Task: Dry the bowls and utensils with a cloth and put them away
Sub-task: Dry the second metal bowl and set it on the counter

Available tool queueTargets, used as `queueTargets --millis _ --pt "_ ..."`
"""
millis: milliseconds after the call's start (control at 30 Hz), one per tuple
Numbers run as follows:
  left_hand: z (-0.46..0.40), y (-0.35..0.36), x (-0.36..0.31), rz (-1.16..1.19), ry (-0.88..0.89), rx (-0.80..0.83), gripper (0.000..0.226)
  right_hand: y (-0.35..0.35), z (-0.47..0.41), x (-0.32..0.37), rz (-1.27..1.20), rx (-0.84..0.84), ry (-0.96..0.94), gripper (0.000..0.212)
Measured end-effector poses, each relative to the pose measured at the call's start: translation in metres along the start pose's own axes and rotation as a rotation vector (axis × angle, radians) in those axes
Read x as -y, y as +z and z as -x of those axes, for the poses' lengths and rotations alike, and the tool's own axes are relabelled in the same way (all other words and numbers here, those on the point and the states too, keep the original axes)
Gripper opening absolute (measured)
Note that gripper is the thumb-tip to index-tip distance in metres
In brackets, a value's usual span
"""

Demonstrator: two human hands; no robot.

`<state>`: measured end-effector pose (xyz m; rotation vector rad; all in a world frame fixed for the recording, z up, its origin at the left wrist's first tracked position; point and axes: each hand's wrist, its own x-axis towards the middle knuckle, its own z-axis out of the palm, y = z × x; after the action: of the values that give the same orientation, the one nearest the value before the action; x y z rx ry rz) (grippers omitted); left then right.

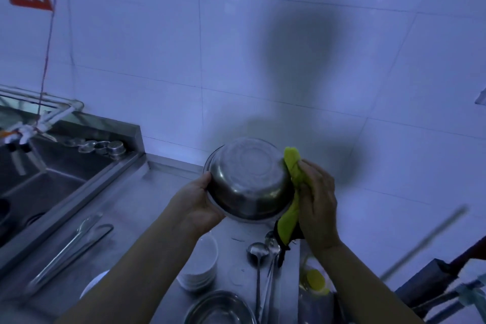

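Held up over the bench (147,200), bottom toward the camera and mouth facing away toward the tiled wall (263,60): a steel bowl (247,179), tilted so its rim runs from upper left to lower right. Left hand (197,202) clamped on the rim at the lower left, thumb hooked over the edge, fingers hidden behind the metal. Right hand (315,192) closed around a bunched yellow-green cloth (292,166), pressing it against the bowl's right flank; one end of the cloth poking up past the fingers, the other hanging down below the wrist toward the bench. Key relation: cloth on the right side of the outer wall, bare metal stretching leftward across the base toward the holding hand, so probably a wipe sweeping right to left over the base, or a turn of the bowl by the left hand to feed fresh surface under the cloth. Inside of the bowl not visible, so no telling whether dry. Waiting below on the bench: a stack of white dishes (200,268), two ladles (259,252) with handles running toward the camera, a second steel bowl (218,308) at the near edge, tongs (68,252) lying by the sink (39,173). Task judged early, most pieces seemingly not yet put away.
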<state>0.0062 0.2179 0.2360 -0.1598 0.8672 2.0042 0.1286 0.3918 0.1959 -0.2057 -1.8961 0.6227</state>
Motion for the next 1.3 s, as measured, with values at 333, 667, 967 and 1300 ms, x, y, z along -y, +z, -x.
queueTargets --millis 333,667,967,1300 --pt "-0.037 -0.115 -0.165 -0.354 0.442 -0.353 0.019 0.082 -0.026 0.015 -0.098 0.059 0.385 0.036" --pt "-0.128 -0.287 -0.286 -0.927 0.491 -0.451 0.022 0.254 -0.017 0.054 -0.071 0.016 0.671 0.042" --pt "-0.201 -0.36 -0.303 -1.715 0.502 -0.297 0.007 0.367 0.009 0.08 -0.115 -0.1 0.902 0.053" --pt "-0.298 -0.388 -0.265 -1.966 0.384 -0.1 0.03 0.446 0.043 0.04 -0.121 -0.103 1.04 0.048"
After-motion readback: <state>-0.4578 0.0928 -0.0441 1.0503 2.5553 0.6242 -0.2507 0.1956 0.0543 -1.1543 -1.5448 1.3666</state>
